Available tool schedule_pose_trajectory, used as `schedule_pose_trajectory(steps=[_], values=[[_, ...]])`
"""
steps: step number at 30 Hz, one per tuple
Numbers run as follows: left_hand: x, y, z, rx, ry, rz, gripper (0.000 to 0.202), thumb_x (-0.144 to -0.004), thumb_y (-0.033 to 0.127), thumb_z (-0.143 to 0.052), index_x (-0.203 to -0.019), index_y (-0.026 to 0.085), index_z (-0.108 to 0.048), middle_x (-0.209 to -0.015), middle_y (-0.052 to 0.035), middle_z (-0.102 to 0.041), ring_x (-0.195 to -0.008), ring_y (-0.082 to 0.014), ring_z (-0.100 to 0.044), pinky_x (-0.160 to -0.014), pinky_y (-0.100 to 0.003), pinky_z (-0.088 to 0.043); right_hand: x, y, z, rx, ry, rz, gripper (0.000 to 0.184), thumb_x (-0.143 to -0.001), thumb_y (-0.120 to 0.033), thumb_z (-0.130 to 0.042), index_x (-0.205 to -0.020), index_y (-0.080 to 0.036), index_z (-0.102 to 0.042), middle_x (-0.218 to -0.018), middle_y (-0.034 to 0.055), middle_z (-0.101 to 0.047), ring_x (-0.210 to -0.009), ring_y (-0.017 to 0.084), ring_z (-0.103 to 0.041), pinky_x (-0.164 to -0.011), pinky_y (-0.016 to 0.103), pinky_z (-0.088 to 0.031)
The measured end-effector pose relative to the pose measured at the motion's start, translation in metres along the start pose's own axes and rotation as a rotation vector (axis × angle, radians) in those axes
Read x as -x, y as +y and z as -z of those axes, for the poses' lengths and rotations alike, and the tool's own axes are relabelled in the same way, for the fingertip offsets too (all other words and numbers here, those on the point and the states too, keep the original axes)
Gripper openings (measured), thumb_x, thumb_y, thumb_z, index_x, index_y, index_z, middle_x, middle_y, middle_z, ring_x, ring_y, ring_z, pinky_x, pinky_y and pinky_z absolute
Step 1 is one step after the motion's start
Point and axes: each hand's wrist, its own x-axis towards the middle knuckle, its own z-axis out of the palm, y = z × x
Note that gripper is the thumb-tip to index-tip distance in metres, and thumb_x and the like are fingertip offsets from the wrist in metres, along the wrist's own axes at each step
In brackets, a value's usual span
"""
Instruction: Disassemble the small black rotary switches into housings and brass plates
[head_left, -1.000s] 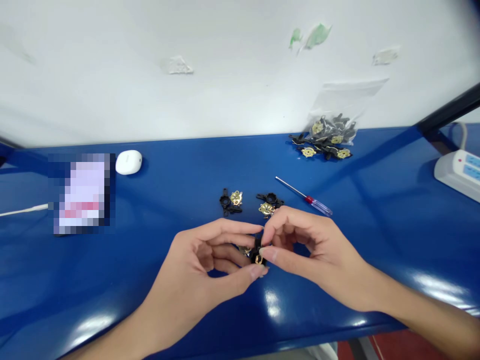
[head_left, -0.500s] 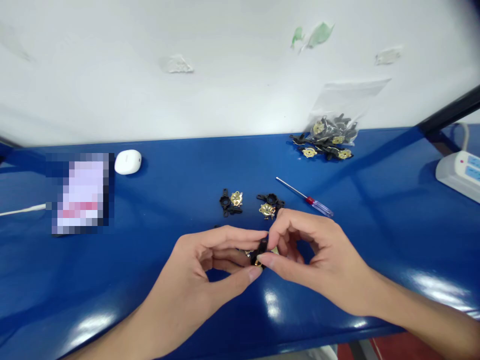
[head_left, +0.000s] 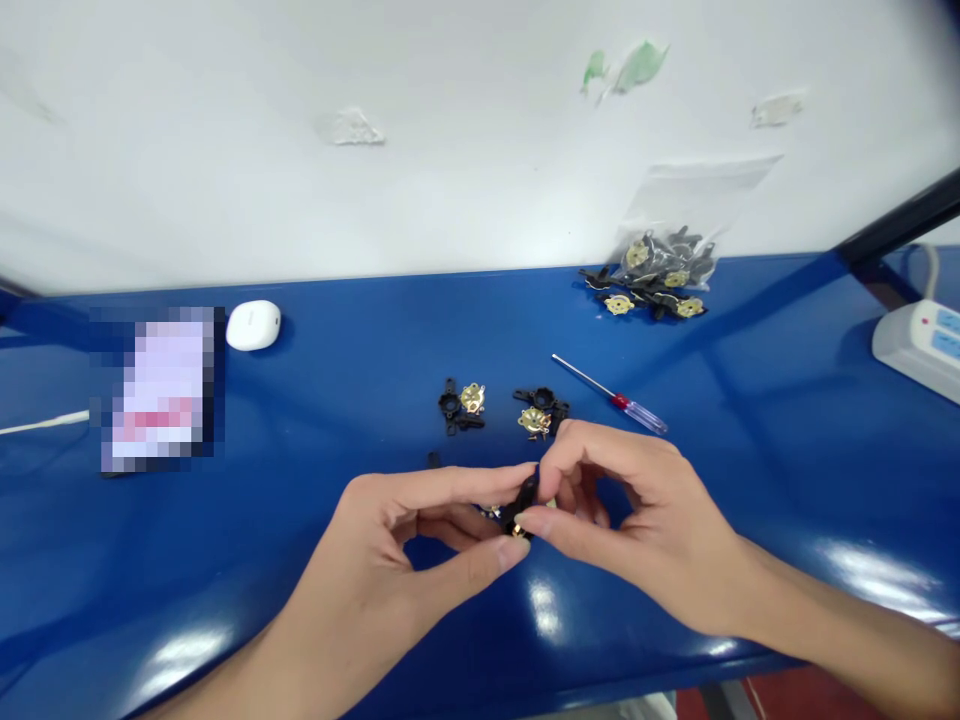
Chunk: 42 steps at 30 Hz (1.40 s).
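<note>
Between the fingertips of both hands is a small black plastic part with a gold-coloured metal piece (head_left: 517, 528) on it. My left hand (head_left: 427, 540) pinches it from the left with thumb and fingers. From the right, my right hand (head_left: 615, 500) grips it with thumb and forefinger. The fingers cover much of its shape. Beyond the hands lie two small groups: a black ring-shaped bracket (head_left: 448, 403) beside a gold metal disc (head_left: 472, 398), and another black bracket (head_left: 544, 398) beside a second gold disc (head_left: 534, 420). More small parts are partly hidden behind my left hand.
A screwdriver (head_left: 611, 395) with a clear handle lies behind my right hand. At the back right sits a plastic bag (head_left: 675, 215) with black and gold parts. A white case (head_left: 254, 325), a blurred phone (head_left: 161, 390) and a power strip (head_left: 926, 345) also stand on the blue table (head_left: 360, 380).
My left hand has shifted slightly down and the black part has tilted a little between the fingertips. Both hands still grip it; the laid-out parts have not moved.
</note>
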Motion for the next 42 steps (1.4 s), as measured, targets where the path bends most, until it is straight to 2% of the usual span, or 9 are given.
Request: schedule_pose_trajectory(steps=[3,9,12,18,23,29,32,36,42], values=[[-0.001,0.000,0.000,-0.031,0.015,-0.012,0.034,-0.093,0.028,-0.097,-0.123,0.042,-0.095,-0.082,0.0038,-0.090,-0.070,-0.0138,-0.074,-0.073,-0.022,-0.064,-0.001,-0.001,0.000,-0.044,0.003,-0.022,0.022,-0.105,-0.040,-0.087,-0.095,-0.026,-0.073,-0.080,-0.0064,-0.064,-0.070,0.010,-0.056,-0.063,0.026,-0.047],[0.000,-0.005,0.000,0.002,0.003,-0.021,0.041,-0.095,0.023,-0.095,-0.132,0.042,-0.092,-0.087,0.0031,-0.090,-0.073,-0.0122,-0.073,-0.074,-0.019,-0.063,-0.001,0.001,-0.001,-0.095,0.010,-0.049,0.023,-0.104,-0.040,-0.089,-0.094,-0.026,-0.073,-0.079,-0.0073,-0.064,-0.068,0.009,-0.056,-0.061,0.025,-0.047],[0.000,-0.005,0.000,-0.022,-0.001,-0.041,0.042,-0.096,0.019,-0.093,-0.132,0.041,-0.092,-0.090,0.0027,-0.091,-0.074,-0.0120,-0.075,-0.075,-0.019,-0.064,-0.001,0.000,-0.002,-0.032,0.022,-0.003,0.024,-0.104,-0.038,-0.088,-0.093,-0.025,-0.071,-0.078,-0.0078,-0.063,-0.067,0.008,-0.055,-0.060,0.023,-0.046],[-0.002,-0.005,-0.002,0.001,0.009,-0.066,0.039,-0.092,0.014,-0.093,-0.120,0.041,-0.095,-0.090,0.0053,-0.092,-0.074,-0.0117,-0.079,-0.076,-0.018,-0.067,-0.002,0.000,-0.004,0.171,0.065,0.198,0.023,-0.100,-0.025,-0.087,-0.092,-0.022,-0.066,-0.080,-0.0074,-0.062,-0.068,0.007,-0.056,-0.061,0.021,-0.046],[-0.001,-0.010,0.000,0.021,-0.009,-0.078,0.046,-0.093,0.013,-0.093,-0.128,0.044,-0.093,-0.099,0.0052,-0.094,-0.079,-0.0117,-0.083,-0.078,-0.017,-0.068,-0.002,-0.001,-0.005,0.199,0.074,0.255,0.019,-0.100,-0.022,-0.085,-0.094,-0.022,-0.067,-0.079,-0.0072,-0.062,-0.068,0.006,-0.057,-0.061,0.019,-0.048],[-0.001,-0.009,-0.001,0.023,-0.010,-0.098,0.044,-0.093,0.012,-0.092,-0.125,0.042,-0.093,-0.093,0.0052,-0.093,-0.077,-0.0114,-0.082,-0.077,-0.016,-0.067,-0.003,0.000,-0.007,0.257,0.107,0.352,0.017,-0.102,-0.018,-0.083,-0.095,-0.021,-0.067,-0.078,-0.0071,-0.064,-0.067,0.005,-0.058,-0.061,0.018,-0.048],[-0.001,-0.009,-0.002,0.026,-0.011,-0.103,0.041,-0.093,0.012,-0.093,-0.123,0.040,-0.094,-0.096,0.0044,-0.093,-0.079,-0.0117,-0.083,-0.079,-0.016,-0.068,-0.003,0.003,-0.009,0.278,0.147,0.406,0.017,-0.102,-0.018,-0.081,-0.097,-0.022,-0.066,-0.078,-0.0074,-0.064,-0.066,0.005,-0.059,-0.061,0.019,-0.048],[-0.002,-0.010,-0.001,0.032,-0.013,-0.128,0.044,-0.093,0.011,-0.092,-0.123,0.043,-0.094,-0.094,0.0060,-0.092,-0.077,-0.0105,-0.081,-0.077,-0.015,-0.067,-0.002,0.007,-0.010,0.301,0.182,0.427,0.020,-0.102,-0.020,-0.083,-0.096,-0.023,-0.063,-0.075,-0.0082,-0.062,-0.065,0.006,-0.057,-0.061,0.020,-0.047],[-0.004,-0.005,-0.004,-0.033,-0.029,-0.175,0.039,-0.096,0.008,-0.085,-0.114,0.040,-0.097,-0.111,0.0011,-0.092,-0.090,-0.0143,-0.085,-0.080,-0.017,-0.068,0.000,0.010,-0.010,0.315,0.175,0.411,0.029,-0.102,-0.017,-0.081,-0.091,-0.025,-0.055,-0.073,-0.0101,-0.058,-0.060,0.005,-0.052,-0.057,0.020,-0.041]])
